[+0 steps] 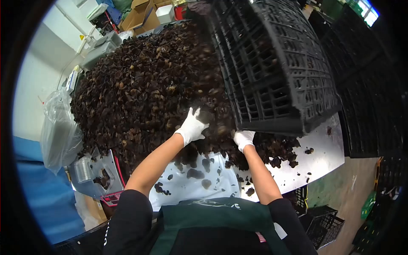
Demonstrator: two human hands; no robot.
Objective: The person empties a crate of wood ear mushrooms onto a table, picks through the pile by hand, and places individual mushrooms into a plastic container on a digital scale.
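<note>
A large heap of dark brown wood ear mushrooms (pixel 140 80) covers the table before me. My left hand (pixel 191 127), in a white glove, is at the near side of the heap, its fingers around a blurred, greyish-brown wood ear mushroom (pixel 205 117). To its right, my white-gloved right hand (pixel 244 139) reaches into the heap just below the lower corner of a black plastic crate (pixel 272 72); its fingers are hidden. The crate is tilted on its side over the right of the heap, and mushrooms beside its opening are smeared by motion.
Loose pieces lie on a wet white sheet (pixel 195 178) and the metal tabletop (pixel 327 148). Clear plastic containers (pixel 84 170) stand at the left, near a bagged stack (pixel 61 131). Black crates (pixel 361 93) are stacked at the right, a cardboard box (pixel 138 17) behind.
</note>
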